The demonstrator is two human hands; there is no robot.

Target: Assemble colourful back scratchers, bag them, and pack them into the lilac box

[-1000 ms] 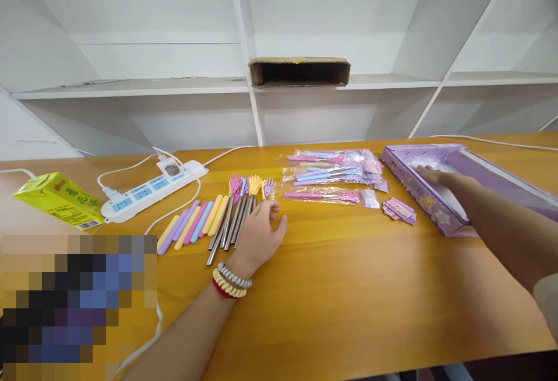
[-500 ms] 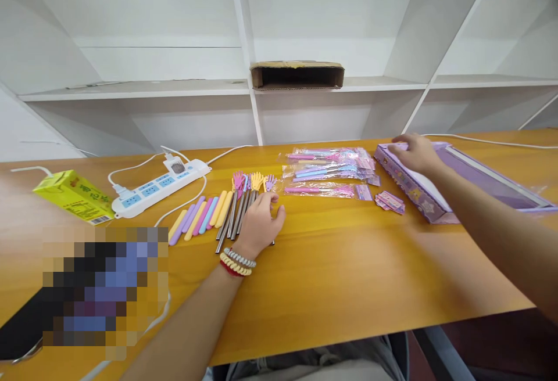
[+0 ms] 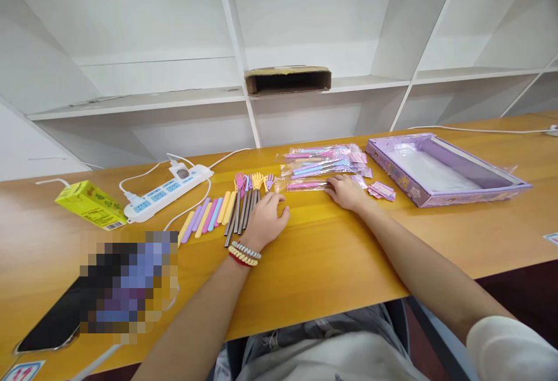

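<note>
My left hand [image 3: 267,221] lies loosely curved at the right side of a row of back scratchers [image 3: 244,204], with metal rods and small hand-shaped heads in pink, yellow and purple. Its thumb stands apart and no grip shows. My right hand [image 3: 347,192] rests, fingers spread, on the nearest clear-wrapped back scratcher [image 3: 307,184], covering part of its wrapper. More wrapped back scratchers [image 3: 325,166] lie just behind. Loose pastel handles [image 3: 212,215] form a row left of the metal rods. Small printed cards [image 3: 382,191] lie to the right of my right hand.
An open purple box [image 3: 471,197] stands at right. To the left are a white power strip [image 3: 170,192] with plugs and cables, a yellow drink carton [image 3: 90,204] and a black phone [image 3: 52,323]. White shelving behind holds a cardboard box [image 3: 288,79].
My right hand has moved left from the purple box to the nearest wrapped back scratcher. My left hand stays by the metal rods. The view has shifted slightly.
</note>
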